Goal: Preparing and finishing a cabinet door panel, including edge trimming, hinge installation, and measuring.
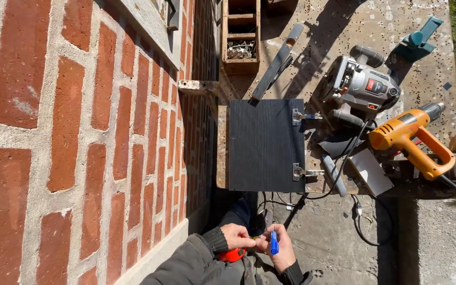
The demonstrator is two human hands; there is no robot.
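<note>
At the bottom of the head view my left hand [237,236] grips a red tape measure [231,255], held close to my body. My right hand [279,249] meets it, fingers closed around a blue pen [274,243] that points upward. Both hands hover over the concrete ground. Above them a dark square cabinet panel [266,144] lies flat on the workbench, with two metal hinges [298,116] on its right edge.
A brick wall [80,137] fills the left. On the bench sit a grey router [362,84], an orange power drill [410,138], a dark metal bar [276,64] and a wooden box of screws [240,48]. Cables [344,206] trail over the ground.
</note>
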